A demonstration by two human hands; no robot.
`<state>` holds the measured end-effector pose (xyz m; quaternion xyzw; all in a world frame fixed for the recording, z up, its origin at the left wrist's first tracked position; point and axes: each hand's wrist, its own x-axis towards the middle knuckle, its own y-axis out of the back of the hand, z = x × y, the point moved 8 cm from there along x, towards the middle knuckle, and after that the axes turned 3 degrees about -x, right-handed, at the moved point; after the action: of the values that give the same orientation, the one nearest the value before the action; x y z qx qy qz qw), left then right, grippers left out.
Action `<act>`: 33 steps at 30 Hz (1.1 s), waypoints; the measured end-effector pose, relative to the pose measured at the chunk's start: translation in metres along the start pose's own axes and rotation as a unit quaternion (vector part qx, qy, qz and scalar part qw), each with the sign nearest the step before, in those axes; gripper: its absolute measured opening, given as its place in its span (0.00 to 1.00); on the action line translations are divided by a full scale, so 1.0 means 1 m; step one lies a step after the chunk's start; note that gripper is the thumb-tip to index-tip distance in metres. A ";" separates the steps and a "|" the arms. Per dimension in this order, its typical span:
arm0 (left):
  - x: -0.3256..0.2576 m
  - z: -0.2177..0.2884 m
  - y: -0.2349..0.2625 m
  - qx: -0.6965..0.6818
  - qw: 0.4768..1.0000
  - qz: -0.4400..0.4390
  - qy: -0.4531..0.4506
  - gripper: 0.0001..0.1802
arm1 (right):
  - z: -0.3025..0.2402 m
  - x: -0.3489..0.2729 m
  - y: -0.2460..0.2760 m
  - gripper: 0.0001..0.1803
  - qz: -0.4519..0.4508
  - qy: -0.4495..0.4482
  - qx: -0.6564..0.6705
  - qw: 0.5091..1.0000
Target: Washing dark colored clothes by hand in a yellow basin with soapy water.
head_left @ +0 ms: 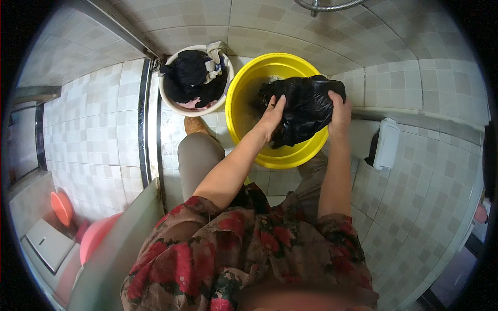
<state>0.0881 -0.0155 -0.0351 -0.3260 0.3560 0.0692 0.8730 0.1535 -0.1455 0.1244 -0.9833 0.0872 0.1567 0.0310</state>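
Note:
A black, shiny wet cloth [306, 106], bunched and folded over, is stretched between my hands above the yellow basin [233, 111]. My left hand [273, 118] grips its left side, thumb and fingers pressed against the fabric. On the opposite side, my right hand [339, 110] pinches the upper right edge, with the thumb in front. The kind of garment cannot be made out. Part of the cloth hangs down inside the basin's rim, and murky liquid shows at the basin's left.
A white tub [169, 98] of dark, pink and pale laundry stands left of the basin. Tiled wall rises behind both. A white lidded box [387, 144] is at the right. A door track [151, 119] runs along the left, and a hose [332, 7] hangs at the top.

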 end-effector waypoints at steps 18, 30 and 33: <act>-0.021 0.027 0.021 -0.170 0.985 -0.022 0.023 0.27 | 0.036 -0.015 0.021 0.19 -0.087 0.167 -0.279 0.942; -0.020 0.008 0.041 -0.194 0.981 0.009 0.007 0.29 | 0.215 0.045 -0.019 0.25 -0.232 -0.121 -0.041 0.964; -0.022 0.002 0.044 -0.200 0.980 0.007 0.010 0.29 | 0.233 0.024 -0.018 0.26 -0.263 -0.193 0.097 0.940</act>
<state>0.0574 0.0223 -0.0420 -0.4924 0.3458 0.1425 0.7859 0.1089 -0.1112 -0.1036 -0.9143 -0.1678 0.3203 0.1825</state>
